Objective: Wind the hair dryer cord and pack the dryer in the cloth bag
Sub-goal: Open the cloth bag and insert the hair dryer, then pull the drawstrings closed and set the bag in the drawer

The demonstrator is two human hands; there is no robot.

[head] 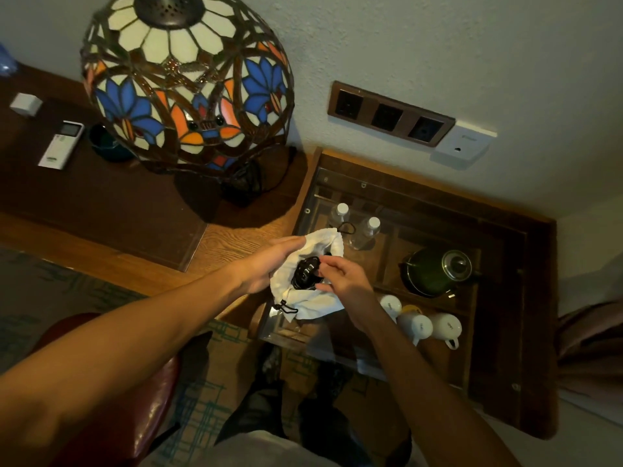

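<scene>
Presently the left hand [266, 267] clasps the white drawstring cloth bag [313, 303] open-mouthed; the right hand [340, 276], fingers loosely curled, seats the black plastic hair dryer [305, 273] inside. Risk: loose cord coils snagging the rim, blocking closure.

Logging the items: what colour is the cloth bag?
White, with a black drawstring; the cloth bag shows best in the head view.

stained-glass lamp [187, 79], kettle [436, 271], mugs [418, 323]
</scene>
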